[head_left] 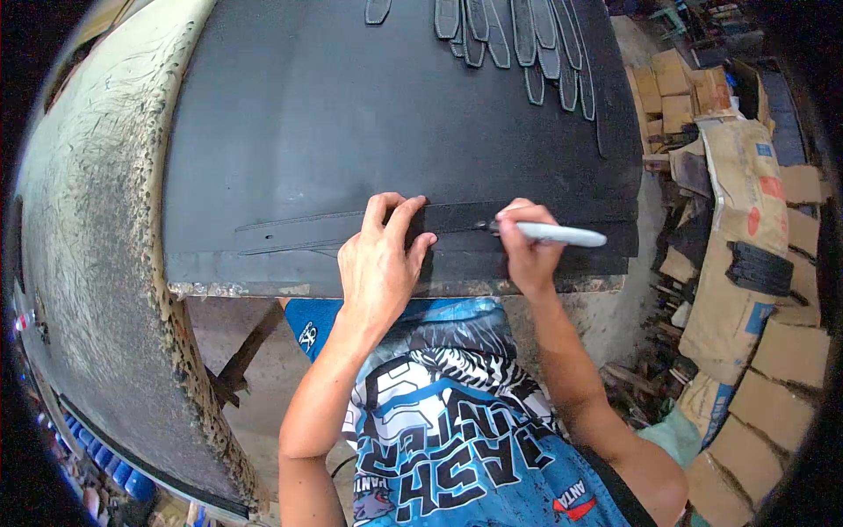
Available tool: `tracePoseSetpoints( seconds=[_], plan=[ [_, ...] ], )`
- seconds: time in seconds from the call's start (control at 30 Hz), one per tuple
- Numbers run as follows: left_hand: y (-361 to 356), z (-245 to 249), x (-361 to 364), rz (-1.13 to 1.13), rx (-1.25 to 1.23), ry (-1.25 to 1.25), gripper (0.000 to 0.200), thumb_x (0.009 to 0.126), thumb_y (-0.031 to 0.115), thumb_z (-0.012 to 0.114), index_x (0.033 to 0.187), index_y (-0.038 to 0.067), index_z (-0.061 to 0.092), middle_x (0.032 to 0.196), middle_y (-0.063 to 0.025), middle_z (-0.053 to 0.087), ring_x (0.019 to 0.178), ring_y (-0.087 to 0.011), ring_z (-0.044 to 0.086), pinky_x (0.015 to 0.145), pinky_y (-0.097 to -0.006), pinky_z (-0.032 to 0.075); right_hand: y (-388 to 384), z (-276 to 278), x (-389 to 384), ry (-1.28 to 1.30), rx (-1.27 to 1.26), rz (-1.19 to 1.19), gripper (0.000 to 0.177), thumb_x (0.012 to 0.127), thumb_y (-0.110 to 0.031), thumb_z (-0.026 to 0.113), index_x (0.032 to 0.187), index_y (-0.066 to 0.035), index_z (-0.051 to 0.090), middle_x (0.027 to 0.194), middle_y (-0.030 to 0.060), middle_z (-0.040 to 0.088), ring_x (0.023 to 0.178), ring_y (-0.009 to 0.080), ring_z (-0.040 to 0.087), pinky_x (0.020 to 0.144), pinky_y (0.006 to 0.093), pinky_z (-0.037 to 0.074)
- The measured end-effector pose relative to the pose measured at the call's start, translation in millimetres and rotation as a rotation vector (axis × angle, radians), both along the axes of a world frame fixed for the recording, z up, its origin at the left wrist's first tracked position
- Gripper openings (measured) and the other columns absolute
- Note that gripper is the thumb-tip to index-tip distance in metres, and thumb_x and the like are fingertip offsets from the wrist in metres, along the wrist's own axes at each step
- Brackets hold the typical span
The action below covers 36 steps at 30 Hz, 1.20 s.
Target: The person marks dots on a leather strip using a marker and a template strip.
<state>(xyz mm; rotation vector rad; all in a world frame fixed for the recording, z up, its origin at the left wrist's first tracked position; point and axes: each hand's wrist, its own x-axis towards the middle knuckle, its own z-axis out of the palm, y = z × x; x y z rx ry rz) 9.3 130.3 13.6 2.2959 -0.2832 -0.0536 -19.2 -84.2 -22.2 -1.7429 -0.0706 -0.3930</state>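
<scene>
While pressed flat near the worn front edge of a broad, black-covered worktable (290, 132), shows as a long, dark, leather-like strap (303, 234) with stitched margins, running sideways and ending at the left in a blunt taper with a small oval hole (270, 236). Held down by the left hand (382, 255), palm downward, fingers bent and thumb spread, resting on the strap rather than clasping it. Gripped pen-fashion in the right hand (531, 250), with fingers closed around the barrel: a light grey, round-ended felt-tip marker (562, 234). Slants leftward to a dark tip (481, 225) at the strap, just right of the left hand; too small there to tell contact from a slight gap. Well apart, at the far side of the table, an overlapping fan of black, pale-stitched strap ends (524, 35), with a single rounded strap end (378, 10) to the left. Along the table's left side, a pale, scuffed sheet (97, 176) with a pitted, ragged border. On the right, past a strip of floor, brown cardboard pieces (790, 351) and a tan sack (742, 193) with blue and red prints. Below the front edge, a blue, black and white printed shirt (457, 439) on the person.
</scene>
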Motion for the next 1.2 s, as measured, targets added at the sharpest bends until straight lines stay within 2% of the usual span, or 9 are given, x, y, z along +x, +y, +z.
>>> tracePoseSetpoints(
  seconds=[0.1, 0.2, 0.3, 0.33, 0.43, 0.63, 0.73, 0.83, 1.2],
  plan=[
    [1.9, -1.9, 0.8, -0.014, 0.005, 0.003, 0.044, 0.079, 0.020, 0.081, 0.120, 0.012, 0.067, 0.116, -0.0079, 0.061, 0.072, -0.0311, 0.067, 0.068, -0.0411, 0.055, -14.2, 2.6, -0.7, 0.005, 0.117, -0.151, 0.001, 0.093, -0.001, 0.061, 0.093, -0.001, 0.061, 0.095, 0.0092, 0.064, 0.070, 0.0091, 0.057, 0.062, 0.0220, 0.050],
    [1.3, -0.5, 2.8, -0.022, 0.026, -0.006, 0.043, 0.080, 0.029, 0.081, 0.115, 0.008, 0.066, 0.118, -0.0098, 0.059, 0.074, -0.0336, 0.068, 0.067, -0.0430, 0.057, -36.1, 0.2, 1.9, 0.082, 0.270, -0.267, 0.003, 0.095, -0.003, 0.059, 0.095, -0.001, 0.061, 0.094, 0.0086, 0.064, 0.069, 0.0094, 0.057, 0.065, 0.0238, 0.051],
    [-22.2, 7.0, 6.5, 0.027, 0.223, -0.001, 0.051, 0.078, 0.044, 0.080, 0.107, 0.005, 0.063, 0.118, -0.0128, 0.057, 0.075, -0.0357, 0.069, 0.063, -0.0448, 0.058, -38.4, 1.1, 7.3, 0.112, 0.480, -0.264, 0.003, 0.095, -0.003, 0.059, 0.096, -0.001, 0.061, 0.093, 0.0082, 0.064, 0.069, 0.0099, 0.057, 0.066, 0.0239, 0.050],
    [-35.2, 9.6, 9.1, 0.032, 0.277, -0.007, 0.064, 0.075, 0.057, 0.079, 0.102, 0.002, 0.059, 0.116, -0.0159, 0.056, 0.075, -0.0364, 0.069, 0.058, -0.0451, 0.057, -38.6, 0.2, 8.4, 0.092, 0.479, -0.270, 0.004, 0.096, -0.003, 0.059, 0.096, -0.001, 0.062, 0.093, 0.0076, 0.065, 0.069, 0.0098, 0.058, 0.065, 0.0233, 0.049],
    [-68.5, 12.0, 18.0, -0.033, 0.346, 0.019, 0.073, 0.071, 0.059, 0.080, 0.103, -0.002, 0.055, 0.114, -0.0183, 0.053, 0.071, -0.0363, 0.069, 0.057, -0.0422, 0.057, -41.3, -1.7, 8.3, 0.096, 0.557, -0.263, 0.003, 0.096, -0.003, 0.059, 0.096, -0.001, 0.062, 0.092, 0.0072, 0.065, 0.069, 0.0092, 0.058, 0.065, 0.0229, 0.049],
    [-54.0, 14.6, 23.7, -0.051, 0.346, 0.037, 0.065, 0.068, 0.048, 0.084, 0.102, 0.002, 0.053, 0.111, -0.0176, 0.053, 0.072, -0.0389, 0.068, 0.057, -0.0453, 0.056, -42.5, -0.9, 8.0, 0.084, 0.354, -0.261, 0.004, 0.095, -0.003, 0.060, 0.093, -0.001, 0.063, 0.090, 0.0069, 0.065, 0.069, 0.0083, 0.058, 0.064, 0.0236, 0.051],
    [-27.1, 16.3, 26.7, -0.024, 0.356, 0.073, 0.059, 0.068, 0.042, 0.086, 0.102, 0.007, 0.054, 0.109, -0.0154, 0.054, 0.077, -0.0420, 0.067, 0.062, -0.0499, 0.055, -39.9, 0.4, 2.8, 0.022, 0.030, -0.145, 0.003, 0.093, -0.002, 0.063, 0.091, -0.002, 0.063, 0.087, 0.0064, 0.064, 0.069, 0.0082, 0.057, 0.062, 0.0236, 0.049],
    [-4.2, 22.1, 27.3, -0.022, 0.270, 0.137, 0.052, 0.070, 0.034, 0.086, 0.105, 0.009, 0.059, 0.113, -0.0118, 0.056, 0.085, -0.0413, 0.067, 0.070, -0.0503, 0.054, -37.1, -1.7, -1.9, 0.011, -0.029, 0.010, 0.007, 0.089, 0.000, 0.066, 0.083, -0.003, 0.062, 0.080, 0.0054, 0.064, 0.070, 0.0114, 0.058, 0.060, 0.0270, 0.045],
    [4.5, 19.5, 19.3, -0.052, 0.151, 0.175, 0.036, 0.079, 0.025, 0.080, 0.111, 0.015, 0.069, 0.110, -0.0083, 0.060, 0.088, -0.0355, 0.067, 0.074, -0.0468, 0.053, -33.1, -0.5, 0.7, 0.013, -0.222, 0.049, 0.010, 0.082, -0.001, 0.070, 0.079, -0.005, 0.062, 0.075, 0.0066, 0.066, 0.068, 0.0195, 0.060, 0.068, 0.0338, 0.047]
  ],
)
